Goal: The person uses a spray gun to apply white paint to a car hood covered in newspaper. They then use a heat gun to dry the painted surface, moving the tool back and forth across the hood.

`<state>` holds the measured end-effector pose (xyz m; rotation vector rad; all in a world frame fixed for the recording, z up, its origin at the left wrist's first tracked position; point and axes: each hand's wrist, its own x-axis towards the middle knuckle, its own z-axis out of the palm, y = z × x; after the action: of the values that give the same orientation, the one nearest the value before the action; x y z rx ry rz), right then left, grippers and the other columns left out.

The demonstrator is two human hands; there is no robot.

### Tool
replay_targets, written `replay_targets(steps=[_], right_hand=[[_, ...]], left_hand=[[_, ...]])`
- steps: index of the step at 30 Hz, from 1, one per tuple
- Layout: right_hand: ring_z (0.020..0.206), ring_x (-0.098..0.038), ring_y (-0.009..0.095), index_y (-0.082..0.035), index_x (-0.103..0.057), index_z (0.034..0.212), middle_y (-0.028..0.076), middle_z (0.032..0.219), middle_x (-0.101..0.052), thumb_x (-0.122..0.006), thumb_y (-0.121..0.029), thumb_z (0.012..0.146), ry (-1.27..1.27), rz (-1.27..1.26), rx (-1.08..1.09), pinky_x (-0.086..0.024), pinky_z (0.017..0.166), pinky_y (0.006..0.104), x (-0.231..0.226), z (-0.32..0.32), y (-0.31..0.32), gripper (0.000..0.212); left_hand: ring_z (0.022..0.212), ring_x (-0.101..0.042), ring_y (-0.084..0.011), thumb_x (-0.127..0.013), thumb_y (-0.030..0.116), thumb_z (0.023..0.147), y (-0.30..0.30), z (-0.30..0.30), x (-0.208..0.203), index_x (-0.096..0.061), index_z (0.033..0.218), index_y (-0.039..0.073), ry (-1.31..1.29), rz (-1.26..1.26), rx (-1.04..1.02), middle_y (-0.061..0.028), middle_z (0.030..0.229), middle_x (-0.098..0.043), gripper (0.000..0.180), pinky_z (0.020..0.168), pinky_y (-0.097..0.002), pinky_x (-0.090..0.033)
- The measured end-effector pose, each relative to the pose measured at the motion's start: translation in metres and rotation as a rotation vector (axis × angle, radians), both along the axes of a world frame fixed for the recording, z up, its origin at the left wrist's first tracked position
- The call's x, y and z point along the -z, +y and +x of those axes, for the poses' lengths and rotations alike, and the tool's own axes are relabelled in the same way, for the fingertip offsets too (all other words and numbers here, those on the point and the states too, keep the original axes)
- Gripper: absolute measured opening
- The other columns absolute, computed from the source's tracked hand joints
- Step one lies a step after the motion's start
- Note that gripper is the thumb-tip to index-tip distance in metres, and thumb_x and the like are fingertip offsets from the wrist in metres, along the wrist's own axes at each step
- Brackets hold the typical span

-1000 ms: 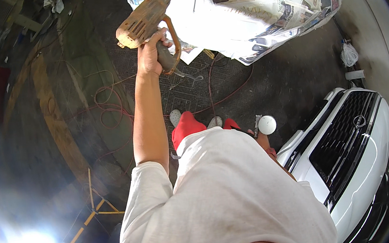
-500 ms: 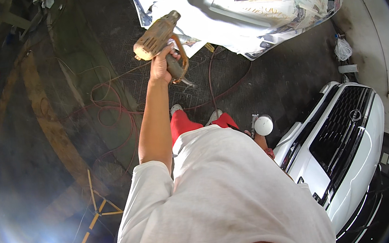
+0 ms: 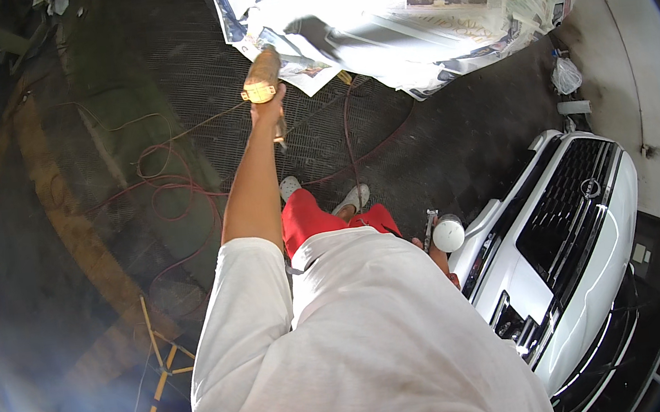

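Note:
My left hand [image 3: 269, 113] is stretched out in front of me, shut around the handle of a tan, gun-shaped power tool [image 3: 261, 76]. The tool's nose points at the edge of a large body wrapped in newspaper [image 3: 437, 3], close to a hanging sheet. My right hand [image 3: 445, 268] is low by my right hip and mostly hidden behind my white shirt. It holds a spray gun [image 3: 431, 226] with a white cup [image 3: 449, 234] on top. My red trousers and light shoes show below.
A white car front with a black grille [image 3: 570, 218] stands close on my right. Red hoses and cables [image 3: 171, 188] loop over the dark grated floor on the left. A yellow stand [image 3: 160, 367] is at lower left, and a plastic bag [image 3: 566, 76] lies by the wall.
My left arm has reached further forward, carrying the tan tool up to the newspaper's edge and turning its nose away from me. The spray gun stays by my hip.

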<state>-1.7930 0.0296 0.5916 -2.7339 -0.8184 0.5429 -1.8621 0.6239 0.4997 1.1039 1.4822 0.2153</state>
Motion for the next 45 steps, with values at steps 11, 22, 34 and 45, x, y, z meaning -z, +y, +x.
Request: replay_targets(steps=[11,22,34,45], right_hand=[[0.148,-0.035,0.046,0.002,-0.029,0.160,0.030,0.159,-0.038,-0.069,-0.045,0.097,-0.004,0.014,0.032,-0.030,0.121,0.0475,-0.008,-0.011,0.003,0.088],[0.149,-0.034,0.044,-0.001,-0.023,0.162,0.029,0.162,-0.035,-0.069,-0.043,0.098,0.052,-0.023,0.000,-0.030,0.122,0.0453,-0.009,-0.005,0.009,0.090],[0.135,-0.051,0.042,-0.009,-0.022,0.164,0.028,0.154,-0.044,-0.071,-0.038,0.097,0.014,0.044,-0.028,-0.040,0.113,0.0477,-0.016,-0.007,0.037,0.088],[0.140,-0.045,0.043,-0.004,-0.023,0.163,0.029,0.156,-0.042,-0.071,-0.041,0.097,0.009,0.043,-0.073,-0.037,0.116,0.0470,-0.024,-0.004,0.046,0.090]], left_hand=[[0.125,-0.064,-0.0343,-0.082,0.052,0.081,-0.051,0.011,0.052,-0.049,0.149,0.013,0.187,0.159,0.293,-0.0165,0.139,-0.065,0.085,0.101,-0.0440,-0.054],[0.122,-0.065,-0.0371,-0.088,0.047,0.076,-0.181,0.059,0.035,-0.060,0.138,0.009,-0.223,-0.023,0.686,-0.0202,0.130,-0.069,0.078,0.101,-0.0434,-0.052],[0.122,-0.066,-0.0356,-0.077,0.055,0.085,-0.039,-0.011,0.061,-0.052,0.146,0.009,0.210,0.276,0.257,-0.0193,0.136,-0.066,0.080,0.102,-0.0427,-0.054],[0.118,-0.068,-0.0346,-0.074,0.060,0.085,-0.068,-0.003,0.055,-0.053,0.144,0.004,0.220,0.174,0.273,-0.0186,0.135,-0.067,0.084,0.098,-0.0414,-0.056]])
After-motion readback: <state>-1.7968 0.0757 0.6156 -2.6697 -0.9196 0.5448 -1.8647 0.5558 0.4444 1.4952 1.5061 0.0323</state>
